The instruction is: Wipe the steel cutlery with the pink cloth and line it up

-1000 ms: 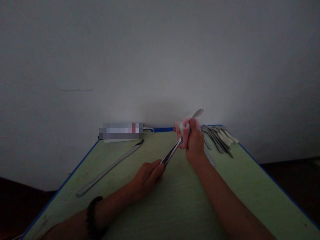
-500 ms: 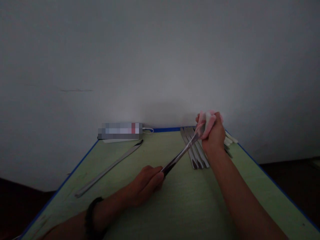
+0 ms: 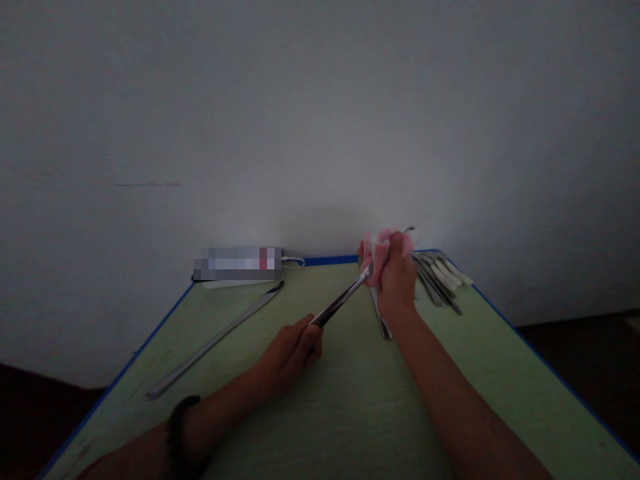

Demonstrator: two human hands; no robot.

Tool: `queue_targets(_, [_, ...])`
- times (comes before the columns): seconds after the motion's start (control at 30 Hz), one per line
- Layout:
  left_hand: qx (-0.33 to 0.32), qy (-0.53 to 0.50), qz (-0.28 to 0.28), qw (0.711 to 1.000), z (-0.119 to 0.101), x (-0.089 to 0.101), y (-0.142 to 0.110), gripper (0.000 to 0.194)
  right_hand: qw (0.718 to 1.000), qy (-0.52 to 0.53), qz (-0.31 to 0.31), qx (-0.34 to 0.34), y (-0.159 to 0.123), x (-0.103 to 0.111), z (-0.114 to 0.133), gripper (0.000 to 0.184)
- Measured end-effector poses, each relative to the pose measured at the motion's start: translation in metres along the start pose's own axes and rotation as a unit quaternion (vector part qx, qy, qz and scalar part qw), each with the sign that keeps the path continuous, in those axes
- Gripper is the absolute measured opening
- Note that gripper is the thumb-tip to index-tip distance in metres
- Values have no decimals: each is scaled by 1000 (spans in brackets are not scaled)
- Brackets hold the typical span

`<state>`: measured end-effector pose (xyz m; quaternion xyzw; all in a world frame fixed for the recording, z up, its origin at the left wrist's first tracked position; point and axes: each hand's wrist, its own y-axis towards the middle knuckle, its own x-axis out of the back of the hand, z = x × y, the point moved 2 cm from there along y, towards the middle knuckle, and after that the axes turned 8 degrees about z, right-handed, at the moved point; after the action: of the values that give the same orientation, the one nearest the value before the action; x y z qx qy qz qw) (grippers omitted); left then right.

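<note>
My left hand [image 3: 293, 348] is closed round the handle end of a long metal utensil [image 3: 340, 301], held slanting up to the right above the green table [image 3: 350, 400]. My right hand [image 3: 395, 280] is a fist gripping a pink cloth [image 3: 377, 250] wrapped round the utensil's upper part. Only the utensil's tip pokes out past the cloth. A dark band sits on my left wrist.
A pile of metal cutlery, some with white handles [image 3: 440, 277], lies at the far right by the wall. A long flat metal strip [image 3: 215, 340] lies diagonally at the left. A blurred box [image 3: 237, 263] stands at the far edge. The table has blue edges.
My right hand with the cloth slid out toward the utensil's tip, then back down along it toward the left. My left hand stayed nearly still.
</note>
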<state>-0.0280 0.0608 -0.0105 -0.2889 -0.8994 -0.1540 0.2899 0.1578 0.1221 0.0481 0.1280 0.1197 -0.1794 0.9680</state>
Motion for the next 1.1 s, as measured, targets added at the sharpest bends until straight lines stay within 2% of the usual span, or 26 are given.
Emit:
queue_targets(0.17, [38, -26, -37, 998, 0, 5, 5, 42, 994, -94, 44, -41, -26, -18, -23, 63])
queue_targets(0.3, [71, -33, -61, 995, 2, 8, 10, 41, 985, -164, 48, -34, -41, -23, -38, 58])
queue_targets(0.5, [85, -41, -64, 993, 5, 8, 16, 36, 987, -67, 141, -36, -65, -41, -51, 41])
queue_targets(0.67, [101, -124, -56, 985, 13, 4, 14, 39, 989, -11, 119, -82, -72, -48, -55, 31])
queue_targets(0.8, [99, -173, -38, 979, 16, 1, 13, 50, 988, -9, 112, -110, -74, -49, -54, 30])
queue_targets(0.97, [108, -106, -40, 988, 6, 5, 15, 49, 988, -16, 95, -118, -73, -46, -58, 34])
queue_targets(1.1, [102, -41, -57, 992, 0, 10, 17, 45, 989, 10, 112, -99, -69, -46, -57, 38])
